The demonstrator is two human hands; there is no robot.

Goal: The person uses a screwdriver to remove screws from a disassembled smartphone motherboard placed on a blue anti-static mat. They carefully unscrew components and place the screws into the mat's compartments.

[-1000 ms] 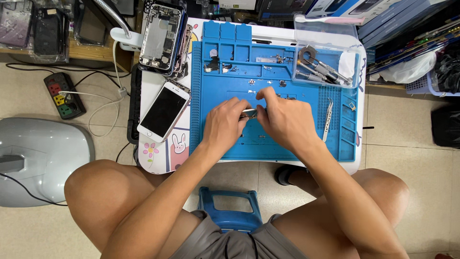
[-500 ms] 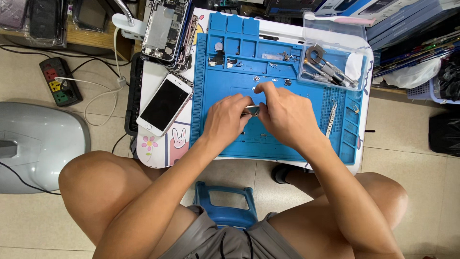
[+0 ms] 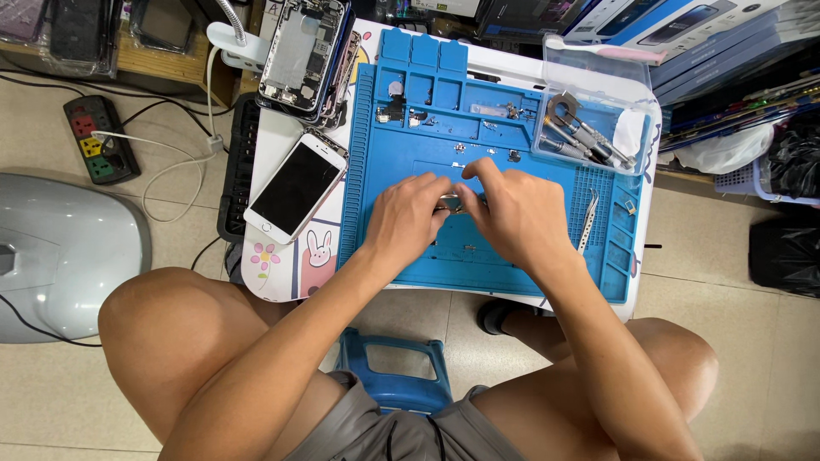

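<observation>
Two bare hands are meeting over the middle of a blue repair mat [image 3: 478, 265] that is covering a small white table [image 3: 273, 282]. The left hand [image 3: 403, 220] and the right hand [image 3: 512, 213] are pinching a small metallic part [image 3: 450, 203] between their fingertips, each hand closed narrowly on it; the part is sitting just above the centre of the mat, and its exact kind is too small to tell. Left of the mat, a white smartphone [image 3: 295, 188] with a dark screen is lying tilted on the table. Beyond the mat's upper left corner, an opened phone chassis [image 3: 303, 53] is showing its inner parts. On the mat's upper right corner, a clear plastic tray [image 3: 636, 128] is holding several metal tools. Near the mat's right edge, just right of the right hand, silver tweezers [image 3: 588, 224] are lying on the ribbed strip. Small screws and fittings are resting in the compartments along the mat's upper rim. Well left of the mat, a power strip [image 3: 96, 141] is lying on the tiled floor. Below the mat, between the person's bare knees, a blue stool [image 3: 393, 380] is showing.
</observation>
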